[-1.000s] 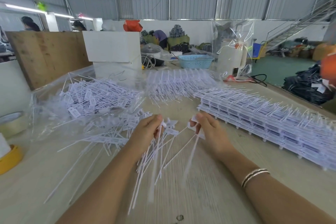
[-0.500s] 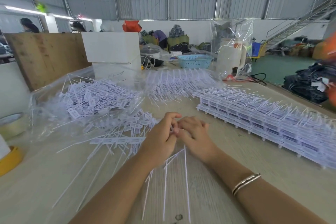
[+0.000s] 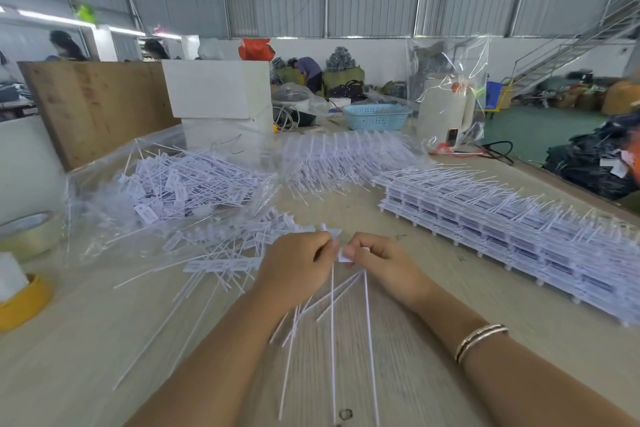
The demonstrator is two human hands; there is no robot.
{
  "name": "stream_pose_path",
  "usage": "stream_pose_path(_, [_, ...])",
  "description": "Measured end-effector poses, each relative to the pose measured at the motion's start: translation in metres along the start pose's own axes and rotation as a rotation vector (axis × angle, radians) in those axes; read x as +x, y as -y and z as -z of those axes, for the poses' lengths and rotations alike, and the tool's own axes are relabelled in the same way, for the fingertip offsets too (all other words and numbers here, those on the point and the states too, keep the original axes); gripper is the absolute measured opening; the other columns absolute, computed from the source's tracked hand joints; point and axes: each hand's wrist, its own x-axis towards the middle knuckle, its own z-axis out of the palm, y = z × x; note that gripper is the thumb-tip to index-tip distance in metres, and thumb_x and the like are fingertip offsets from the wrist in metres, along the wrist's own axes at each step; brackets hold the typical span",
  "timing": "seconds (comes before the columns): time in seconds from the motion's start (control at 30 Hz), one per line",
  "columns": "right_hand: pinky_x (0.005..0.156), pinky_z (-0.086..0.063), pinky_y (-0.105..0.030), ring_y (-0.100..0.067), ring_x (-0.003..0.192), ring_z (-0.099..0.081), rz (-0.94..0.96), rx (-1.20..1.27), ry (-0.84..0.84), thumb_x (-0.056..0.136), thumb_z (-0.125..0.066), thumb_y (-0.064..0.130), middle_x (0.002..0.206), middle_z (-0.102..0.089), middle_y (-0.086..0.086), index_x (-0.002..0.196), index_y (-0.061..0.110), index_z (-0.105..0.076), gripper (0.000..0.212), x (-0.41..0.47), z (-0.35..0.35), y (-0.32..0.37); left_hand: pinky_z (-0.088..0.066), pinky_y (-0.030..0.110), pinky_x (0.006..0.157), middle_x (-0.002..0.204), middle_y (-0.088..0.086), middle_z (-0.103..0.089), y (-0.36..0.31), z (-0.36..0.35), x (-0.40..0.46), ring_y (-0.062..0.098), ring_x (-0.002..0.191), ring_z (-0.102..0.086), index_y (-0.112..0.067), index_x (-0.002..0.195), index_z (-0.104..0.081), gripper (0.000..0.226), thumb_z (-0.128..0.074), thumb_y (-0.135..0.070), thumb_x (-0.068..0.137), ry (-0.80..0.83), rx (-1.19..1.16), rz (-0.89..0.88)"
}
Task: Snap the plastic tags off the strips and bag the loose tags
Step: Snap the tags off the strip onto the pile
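My left hand point(image 3: 294, 265) and my right hand point(image 3: 382, 262) meet over the middle of the table, both pinching a small strip of white plastic tags point(image 3: 346, 255). Its long thin tails hang down toward me between my forearms. Just left of my hands lies a scatter of loose tags point(image 3: 239, 246). Farther left, an open clear plastic bag point(image 3: 104, 211) holds a heap of loose tags point(image 3: 187, 184). A long stack of whole tag strips point(image 3: 519, 229) runs along the right side of the table.
Another heap of strips point(image 3: 349, 159) lies at the back centre. Tape rolls point(image 3: 27, 236) and a yellow roll point(image 3: 24, 302) sit at the left edge. A white box point(image 3: 214, 90), a blue basket point(image 3: 375, 116) and a white appliance point(image 3: 445, 107) stand behind. A wooden board point(image 3: 97, 104) leans at back left.
A second ago my hands were apart with a bundle of tags; they came together half a second ago and now hold a small strip slightly apart, tails hanging lower.
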Motion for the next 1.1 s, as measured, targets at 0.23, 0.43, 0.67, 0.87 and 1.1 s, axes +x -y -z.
stream_pose_path(0.23, [0.065,-0.039,-0.007,0.006,0.061,-0.051,0.059,0.030,0.021,0.092,-0.054,0.001,0.070,-0.052,-0.002,0.070,0.010,-0.058,0.024,0.000,-0.005,0.002,-0.026,0.029,0.058,0.056,0.001,-0.037,0.001,-0.003,-0.001,0.013,0.053,-0.034,0.006,0.076,-0.054,0.038,-0.045,-0.023,0.099,0.080,-0.366,0.126])
stream_pose_path(0.43, [0.067,-0.038,-0.021,-0.004,0.068,-0.050,0.320,-0.224,-0.090,0.091,-0.056,0.008,0.070,-0.053,0.001,0.073,0.005,-0.063,0.020,0.005,-0.011,-0.001,-0.033,0.027,0.064,0.063,-0.002,-0.050,0.007,-0.006,0.001,0.014,0.062,-0.045,-0.023,0.067,-0.060,0.034,-0.046,-0.021,0.098,0.062,-0.636,0.271])
stream_pose_path(0.67, [0.063,-0.038,-0.021,-0.003,0.060,-0.047,0.232,-0.019,-0.106,0.094,-0.053,0.006,0.066,-0.050,0.002,0.073,0.010,-0.059,0.022,0.002,-0.015,0.000,-0.031,0.027,0.063,0.056,-0.012,-0.046,0.004,-0.008,0.000,0.009,0.058,-0.042,-0.030,0.062,-0.060,0.041,-0.044,-0.027,0.099,0.076,-0.731,0.289])
stream_pose_path(0.87, [0.063,-0.044,-0.027,-0.018,0.057,-0.053,0.151,0.193,-0.007,0.093,-0.049,0.014,0.070,-0.058,-0.029,0.076,0.005,-0.061,0.022,0.001,-0.013,0.000,-0.039,0.013,0.059,0.067,-0.008,-0.057,0.007,-0.009,-0.002,0.007,0.068,-0.054,-0.031,0.068,-0.065,0.038,-0.043,-0.031,0.099,0.084,-0.783,0.267])
stream_pose_path(1.1, [0.070,-0.043,-0.027,-0.019,0.072,-0.062,0.028,0.460,0.019,0.088,-0.050,0.020,0.084,-0.069,-0.005,0.069,0.017,-0.068,0.026,0.002,0.001,-0.002,-0.034,0.034,0.064,0.048,-0.009,-0.050,0.018,0.008,0.008,0.005,0.050,-0.051,-0.023,0.051,-0.053,0.046,-0.044,-0.027,0.096,-0.065,-0.950,0.319])
